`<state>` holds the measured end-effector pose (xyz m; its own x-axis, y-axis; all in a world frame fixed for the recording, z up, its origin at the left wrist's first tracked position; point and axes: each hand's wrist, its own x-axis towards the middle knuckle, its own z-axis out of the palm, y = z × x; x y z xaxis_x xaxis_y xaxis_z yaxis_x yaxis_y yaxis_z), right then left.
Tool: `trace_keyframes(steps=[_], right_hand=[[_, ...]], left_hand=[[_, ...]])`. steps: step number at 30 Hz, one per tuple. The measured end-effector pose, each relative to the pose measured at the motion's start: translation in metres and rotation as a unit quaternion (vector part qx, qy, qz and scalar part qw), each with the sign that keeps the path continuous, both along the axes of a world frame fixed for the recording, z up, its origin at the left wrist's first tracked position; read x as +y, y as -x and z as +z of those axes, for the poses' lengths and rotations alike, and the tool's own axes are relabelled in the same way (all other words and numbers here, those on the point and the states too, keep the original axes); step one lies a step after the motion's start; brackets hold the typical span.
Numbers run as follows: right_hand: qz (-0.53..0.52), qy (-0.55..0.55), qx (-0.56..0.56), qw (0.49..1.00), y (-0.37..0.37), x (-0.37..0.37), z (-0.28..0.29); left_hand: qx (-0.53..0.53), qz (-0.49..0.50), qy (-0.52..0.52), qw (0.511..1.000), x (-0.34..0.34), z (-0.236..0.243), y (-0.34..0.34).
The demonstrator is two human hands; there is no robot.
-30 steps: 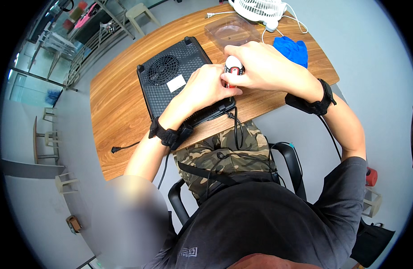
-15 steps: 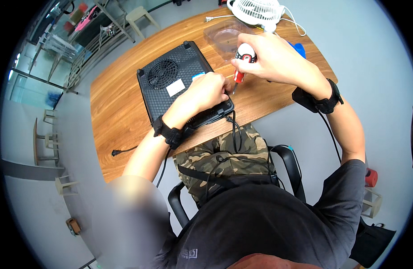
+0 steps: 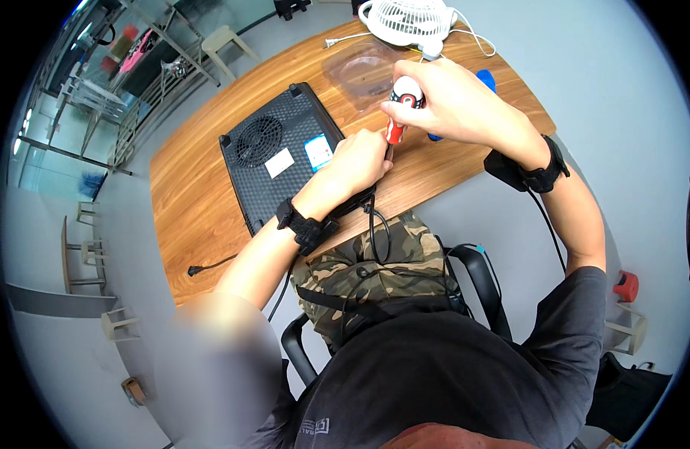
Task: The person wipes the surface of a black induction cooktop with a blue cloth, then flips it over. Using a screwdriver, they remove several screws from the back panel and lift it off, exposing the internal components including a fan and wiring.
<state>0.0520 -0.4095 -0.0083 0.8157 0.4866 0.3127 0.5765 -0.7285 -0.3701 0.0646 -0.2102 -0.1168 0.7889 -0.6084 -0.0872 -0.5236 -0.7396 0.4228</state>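
A flat black appliance (image 3: pixel 285 123) with a round fan grille lies on the table, its patterned underside up. My right hand (image 3: pixel 453 101) is closed around the red, white and black handle of a screwdriver (image 3: pixel 394 133), which points down beside the appliance's right edge. My left hand (image 3: pixel 360 161) rests over the near right part of the appliance. Its fingers are curled in a pinch close to the screwdriver's shaft, and whatever is between them is too small or hidden to name. A white label (image 3: pixel 280 163) and a blue-and-white sticker (image 3: pixel 318 153) show on the underside.
A clear plastic tray (image 3: pixel 360 71) sits beyond the appliance, with a white fan (image 3: pixel 408 21) and its cord at the far edge. Something blue (image 3: pixel 486 80) is partly hidden behind my right hand. Black cords (image 3: pixel 373 232) hang over the table's (image 3: pixel 188 172) near edge.
My left hand has shifted off the sticker toward the screwdriver, so its fingers are now at the shaft and more of the sticker shows. My right hand keeps its grip on the handle.
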Motion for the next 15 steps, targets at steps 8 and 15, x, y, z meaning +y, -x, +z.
trace_keyframes(steps=[8, 15], right_hand=[[-0.049, -0.005, 0.028, 0.998, 0.006, -0.02, 0.005], [-0.08, -0.041, 0.066, 0.994, 0.009, -0.046, 0.007]], left_hand=[[-0.078, -0.029, -0.131, 0.988, -0.027, -0.033, -0.032], [-0.028, -0.087, -0.154, 0.984, -0.053, -0.029, -0.031]])
